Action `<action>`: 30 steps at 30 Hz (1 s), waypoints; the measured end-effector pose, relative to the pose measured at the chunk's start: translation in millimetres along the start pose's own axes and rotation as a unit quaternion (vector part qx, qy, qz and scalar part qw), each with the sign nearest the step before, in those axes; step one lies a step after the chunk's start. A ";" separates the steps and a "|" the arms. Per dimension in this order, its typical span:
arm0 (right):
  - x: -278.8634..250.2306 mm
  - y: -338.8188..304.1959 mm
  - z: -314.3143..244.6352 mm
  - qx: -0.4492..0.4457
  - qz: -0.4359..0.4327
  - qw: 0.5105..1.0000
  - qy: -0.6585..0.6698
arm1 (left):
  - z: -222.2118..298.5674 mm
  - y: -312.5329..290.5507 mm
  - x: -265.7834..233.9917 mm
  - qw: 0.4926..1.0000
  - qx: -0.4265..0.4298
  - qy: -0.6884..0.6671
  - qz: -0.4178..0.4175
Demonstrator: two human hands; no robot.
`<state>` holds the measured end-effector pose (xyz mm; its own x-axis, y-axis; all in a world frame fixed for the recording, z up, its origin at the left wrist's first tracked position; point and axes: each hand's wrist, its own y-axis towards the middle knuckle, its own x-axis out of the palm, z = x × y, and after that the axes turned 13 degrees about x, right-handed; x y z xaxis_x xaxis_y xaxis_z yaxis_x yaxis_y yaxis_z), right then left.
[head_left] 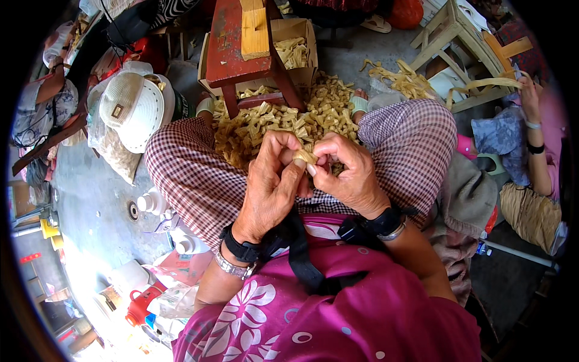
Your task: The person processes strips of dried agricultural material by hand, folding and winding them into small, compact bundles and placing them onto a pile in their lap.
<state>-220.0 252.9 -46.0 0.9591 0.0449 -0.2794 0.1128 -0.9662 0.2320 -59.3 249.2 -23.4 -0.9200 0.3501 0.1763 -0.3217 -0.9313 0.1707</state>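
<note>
In front of my lap, my left hand (276, 181) and my right hand (348, 170) meet at the fingertips. Pinched between both thumbs and fingers is a small, pale yellow folded strip (306, 156). Its far side is partly hidden by my fingers. Beyond my hands, a heap of similar tan knotted pieces (283, 123) covers the floor between my legs. The heap reaches a red wooden stool (238, 51) with a yellow wooden block (255, 33) on top.
Behind the stool, a cardboard box (310, 45) holds more pieces. Loose strips (407, 81) lie at the far right by a wooden stool (461, 42). A co-worker's hand (531, 99) holds a long strip there. On my left are a white hat (136, 108) and a red jug (142, 304).
</note>
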 end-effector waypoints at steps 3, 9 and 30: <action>1.6 1.5 -0.1 -0.044 0.038 0.998 -0.034 | -0.5 -2.7 4.4 1.000 0.015 -0.021 0.013; 7.3 -2.0 -0.1 0.053 0.068 0.996 0.018 | -9.9 -9.3 7.9 1.000 0.016 -0.001 0.011; -23.2 5.9 -4.2 0.319 -0.324 0.860 0.231 | 0.1 -10.0 -9.9 0.987 0.047 0.098 -0.118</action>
<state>-240.4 247.2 -34.3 0.7662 0.5798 0.2770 0.6383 -0.6368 -0.4325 -47.0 255.1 -26.8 -0.8504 0.5216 -0.0690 -0.5187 -0.8092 0.2759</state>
